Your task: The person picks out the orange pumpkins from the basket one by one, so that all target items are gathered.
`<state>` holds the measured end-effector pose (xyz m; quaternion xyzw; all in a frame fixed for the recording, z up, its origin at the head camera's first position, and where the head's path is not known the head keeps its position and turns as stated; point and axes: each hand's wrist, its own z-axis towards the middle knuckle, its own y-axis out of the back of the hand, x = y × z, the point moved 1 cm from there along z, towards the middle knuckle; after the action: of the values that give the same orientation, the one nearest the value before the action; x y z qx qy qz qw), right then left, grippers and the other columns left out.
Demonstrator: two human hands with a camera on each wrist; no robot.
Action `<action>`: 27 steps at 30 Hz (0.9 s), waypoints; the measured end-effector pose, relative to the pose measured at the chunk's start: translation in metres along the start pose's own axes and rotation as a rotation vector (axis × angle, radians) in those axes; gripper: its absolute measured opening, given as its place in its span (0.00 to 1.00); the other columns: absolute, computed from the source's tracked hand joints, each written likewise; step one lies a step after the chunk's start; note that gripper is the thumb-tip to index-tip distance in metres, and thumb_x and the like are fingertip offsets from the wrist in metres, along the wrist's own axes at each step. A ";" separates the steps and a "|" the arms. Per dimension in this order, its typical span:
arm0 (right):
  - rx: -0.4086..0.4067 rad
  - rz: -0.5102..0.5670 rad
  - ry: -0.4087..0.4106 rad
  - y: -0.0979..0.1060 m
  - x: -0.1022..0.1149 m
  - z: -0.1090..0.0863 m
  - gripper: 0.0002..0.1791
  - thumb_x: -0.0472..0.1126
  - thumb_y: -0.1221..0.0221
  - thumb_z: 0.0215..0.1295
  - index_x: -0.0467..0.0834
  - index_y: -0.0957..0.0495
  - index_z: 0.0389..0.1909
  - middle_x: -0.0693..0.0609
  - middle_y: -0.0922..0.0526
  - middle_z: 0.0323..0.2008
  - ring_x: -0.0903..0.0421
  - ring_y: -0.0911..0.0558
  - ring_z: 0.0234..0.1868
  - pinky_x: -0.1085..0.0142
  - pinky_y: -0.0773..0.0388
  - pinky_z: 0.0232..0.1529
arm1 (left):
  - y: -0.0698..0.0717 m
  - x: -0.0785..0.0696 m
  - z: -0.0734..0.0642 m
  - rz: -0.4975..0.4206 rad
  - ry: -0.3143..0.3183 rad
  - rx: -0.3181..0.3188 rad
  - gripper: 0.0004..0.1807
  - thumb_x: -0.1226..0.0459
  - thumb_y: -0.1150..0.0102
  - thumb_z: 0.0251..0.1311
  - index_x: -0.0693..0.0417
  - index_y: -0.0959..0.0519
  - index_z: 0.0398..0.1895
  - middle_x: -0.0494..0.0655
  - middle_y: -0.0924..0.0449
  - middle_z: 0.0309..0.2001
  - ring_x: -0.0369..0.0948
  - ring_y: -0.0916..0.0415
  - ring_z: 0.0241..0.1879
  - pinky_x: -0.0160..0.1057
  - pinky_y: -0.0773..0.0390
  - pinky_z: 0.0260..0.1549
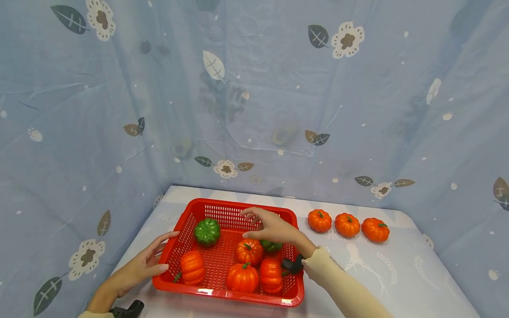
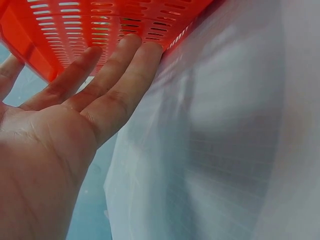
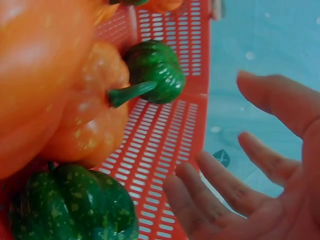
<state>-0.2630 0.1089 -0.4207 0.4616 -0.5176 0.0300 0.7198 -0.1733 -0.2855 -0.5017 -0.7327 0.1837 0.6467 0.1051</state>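
A red plastic basket [image 1: 230,293] with slotted walls holds several orange toy pumpkins [image 1: 242,278] and two green ones, one green pumpkin [image 1: 207,232] lying toward the back left. The other green pumpkin [image 3: 75,202] is partly covered by the right hand in the head view. My left hand [image 1: 141,265] rests against the basket's left side, its fingers [image 2: 115,92] extended along the outer wall. Over the basket's right half hovers my right hand [image 1: 271,227], fingers loosely bent and spread, holding nothing. In the right wrist view it stands apart from the pumpkins.
Three orange pumpkins stand in a row on the table right of the basket, the middle pumpkin [image 1: 347,225] among them. A pale patterned cloth covers the table [image 1: 381,269]. Blue printed curtains [image 1: 254,110] hang behind and on both sides.
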 end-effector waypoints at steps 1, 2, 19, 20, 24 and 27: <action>0.021 -0.021 -0.006 -0.002 -0.001 0.001 0.35 0.51 0.31 0.66 0.47 0.30 0.70 0.52 0.24 0.65 0.44 0.25 0.65 0.47 0.25 0.63 | 0.000 0.000 0.000 -0.001 0.000 0.000 0.44 0.64 0.39 0.67 0.37 0.49 0.82 0.63 0.56 0.79 0.62 0.43 0.72 0.52 0.19 0.55; 0.040 -0.041 -0.012 -0.003 -0.002 0.002 0.35 0.51 0.30 0.65 0.47 0.30 0.70 0.52 0.24 0.65 0.44 0.25 0.66 0.46 0.25 0.64 | 0.000 0.000 0.000 -0.001 0.000 0.000 0.44 0.64 0.39 0.67 0.36 0.49 0.82 0.63 0.55 0.79 0.62 0.43 0.72 0.52 0.19 0.55; 0.283 -0.244 -0.044 -0.016 -0.016 0.010 0.36 0.41 0.25 0.57 0.53 0.26 0.67 0.50 0.19 0.60 0.58 0.23 0.59 0.62 0.26 0.62 | -0.003 -0.003 -0.001 0.013 0.024 -0.017 0.44 0.61 0.38 0.67 0.35 0.49 0.81 0.64 0.55 0.79 0.63 0.43 0.72 0.54 0.19 0.54; 0.299 -0.263 -0.031 -0.016 -0.015 0.011 0.35 0.40 0.25 0.57 0.52 0.25 0.67 0.52 0.19 0.59 0.58 0.23 0.59 0.62 0.26 0.62 | -0.003 -0.003 -0.001 0.013 0.024 -0.019 0.44 0.61 0.38 0.66 0.35 0.49 0.81 0.64 0.55 0.79 0.63 0.43 0.72 0.54 0.19 0.54; 0.345 -0.369 0.025 -0.017 -0.016 0.011 0.34 0.40 0.24 0.56 0.51 0.22 0.65 0.58 0.21 0.61 0.56 0.24 0.61 0.63 0.29 0.64 | -0.003 -0.003 -0.001 0.006 0.023 -0.019 0.44 0.62 0.38 0.66 0.35 0.49 0.81 0.65 0.55 0.79 0.63 0.43 0.72 0.54 0.19 0.54; 0.362 -0.420 0.037 -0.018 -0.017 0.011 0.36 0.40 0.23 0.55 0.53 0.24 0.66 0.60 0.24 0.64 0.58 0.27 0.65 0.63 0.32 0.68 | -0.003 -0.002 -0.001 -0.001 0.022 -0.017 0.44 0.63 0.38 0.67 0.35 0.49 0.82 0.65 0.54 0.78 0.62 0.43 0.72 0.54 0.19 0.54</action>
<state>-0.2696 0.0988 -0.4448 0.6791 -0.3837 -0.0197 0.6255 -0.1713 -0.2829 -0.4996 -0.7406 0.1792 0.6402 0.0972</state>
